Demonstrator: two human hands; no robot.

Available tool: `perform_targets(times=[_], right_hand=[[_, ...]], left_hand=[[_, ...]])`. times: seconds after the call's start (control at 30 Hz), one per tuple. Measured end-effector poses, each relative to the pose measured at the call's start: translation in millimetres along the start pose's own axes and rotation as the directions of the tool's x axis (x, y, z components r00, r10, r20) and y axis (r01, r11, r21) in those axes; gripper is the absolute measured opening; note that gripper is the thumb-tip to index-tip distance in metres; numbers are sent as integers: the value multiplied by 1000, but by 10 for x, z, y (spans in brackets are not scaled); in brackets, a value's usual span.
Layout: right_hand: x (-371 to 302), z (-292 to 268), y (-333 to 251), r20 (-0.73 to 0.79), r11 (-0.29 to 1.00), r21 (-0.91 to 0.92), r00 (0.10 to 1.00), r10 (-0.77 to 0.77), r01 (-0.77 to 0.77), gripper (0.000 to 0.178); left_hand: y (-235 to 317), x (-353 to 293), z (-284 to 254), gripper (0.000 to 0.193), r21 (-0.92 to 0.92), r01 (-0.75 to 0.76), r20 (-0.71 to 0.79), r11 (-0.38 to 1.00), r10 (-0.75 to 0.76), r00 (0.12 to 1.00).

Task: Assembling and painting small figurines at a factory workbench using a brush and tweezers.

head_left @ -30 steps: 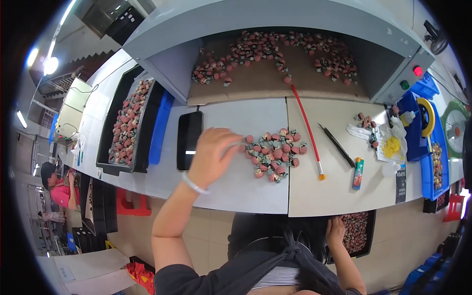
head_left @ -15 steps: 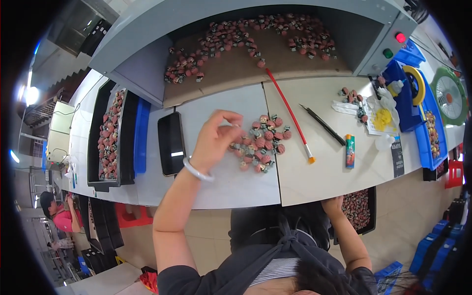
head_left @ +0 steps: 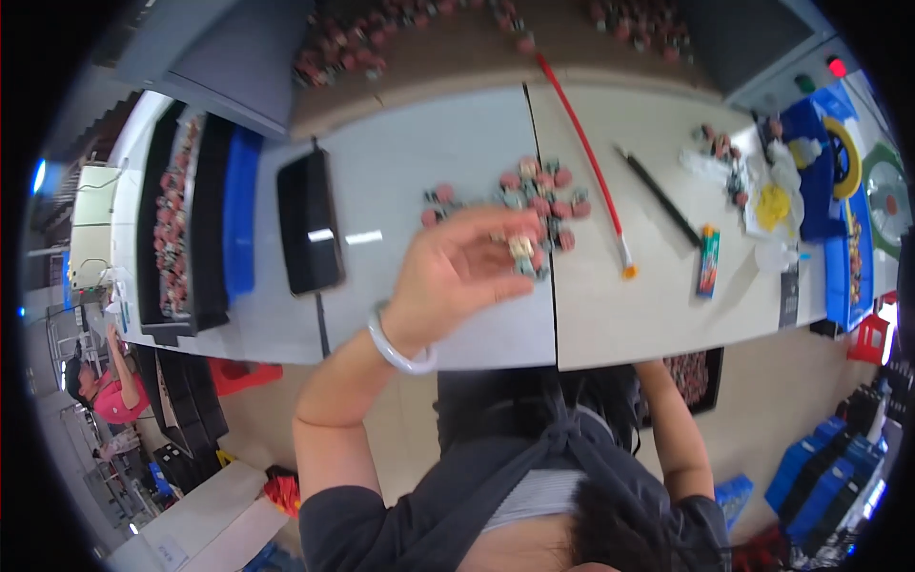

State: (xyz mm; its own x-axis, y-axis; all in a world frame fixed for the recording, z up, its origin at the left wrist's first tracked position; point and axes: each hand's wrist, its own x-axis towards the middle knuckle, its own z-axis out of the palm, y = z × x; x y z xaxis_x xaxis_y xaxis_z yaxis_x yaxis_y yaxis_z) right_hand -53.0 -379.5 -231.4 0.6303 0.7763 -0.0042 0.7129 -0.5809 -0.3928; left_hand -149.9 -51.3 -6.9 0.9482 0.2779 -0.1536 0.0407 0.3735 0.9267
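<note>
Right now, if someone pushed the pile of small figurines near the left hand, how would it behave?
The pile of figurines would probably spread apart rather than slide as one, since some pieces already lie separate at its edge. Single pieces might roll unevenly, as their pink parts look rounded. Each is small next to the left hand, so likely light.

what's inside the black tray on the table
The black tray holds many small, mostly pink figures. Whatever lies beneath the top ones is covered and cannot be seen.
</note>
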Motion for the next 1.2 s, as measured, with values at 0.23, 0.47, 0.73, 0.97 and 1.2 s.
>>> perform_targets(times=[0.23, 0.47, 0.73, 0.97, 1.2], right_hand=[[162, -57, -56, 204, 999, -50, 979, 9, 1, 36], [246, -244, -219, 293, 994, -80, 955, -44, 71, 35], [572, -579, -446, 279, 969, -155, 950, -143, 191, 34], [714, -1806, -1031, 759, 856, 515, 437, -483, 53, 20], [1918, -2158, -1320, -152, 987, -72, 976, -154, 145, 17]], left_hand=[[-81, 25, -13, 42, 77, -126, 21, 989, 124, 992], [-106, 22, 1, 41, 87, -82, 13, 993, 81, 997], [-123, 10, 18, 38, 97, -57, 13, 994, 56, 998], [-87, -53, 42, 43, 183, -112, 6, 977, 113, 994], [-38, -42, 13, 40, 295, -187, 11, 937, 192, 981]])
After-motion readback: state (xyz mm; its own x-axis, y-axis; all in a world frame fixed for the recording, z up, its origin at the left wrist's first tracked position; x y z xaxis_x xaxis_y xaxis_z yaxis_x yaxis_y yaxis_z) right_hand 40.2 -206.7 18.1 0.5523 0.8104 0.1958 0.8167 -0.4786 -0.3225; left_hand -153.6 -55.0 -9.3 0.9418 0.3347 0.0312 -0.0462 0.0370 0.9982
